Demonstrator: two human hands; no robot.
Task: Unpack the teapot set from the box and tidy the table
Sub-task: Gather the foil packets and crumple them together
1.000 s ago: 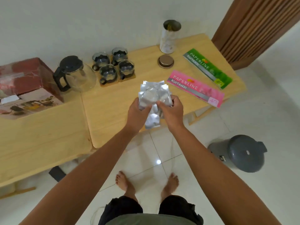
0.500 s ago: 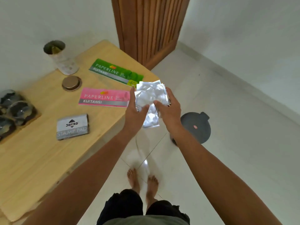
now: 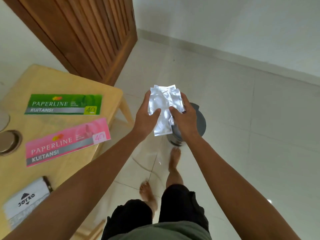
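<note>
A bunch of crumpled silver foil wrappers [image 3: 162, 104] is held between both hands over the floor. My left hand [image 3: 147, 118] grips its left side and my right hand [image 3: 185, 118] grips its right side, thumbs on top. The wrappers hang directly above a grey lidded bin [image 3: 200, 122], which stands on the tiles and is mostly hidden behind my right hand. The teapot, the cups and the box are out of view.
The wooden table's corner [image 3: 110, 94] lies to the left, bearing a green receipt book [image 3: 64, 104], a pink receipt book [image 3: 67, 141], a stamp pad box [image 3: 26, 200] and a round metal lid [image 3: 9, 142]. A slatted wooden door [image 3: 83, 35] stands behind. My bare feet are on white tiles.
My view has swung right, away from the table and toward the bin. Both hands have carried the foil wrappers from over the table edge to above the grey bin.
</note>
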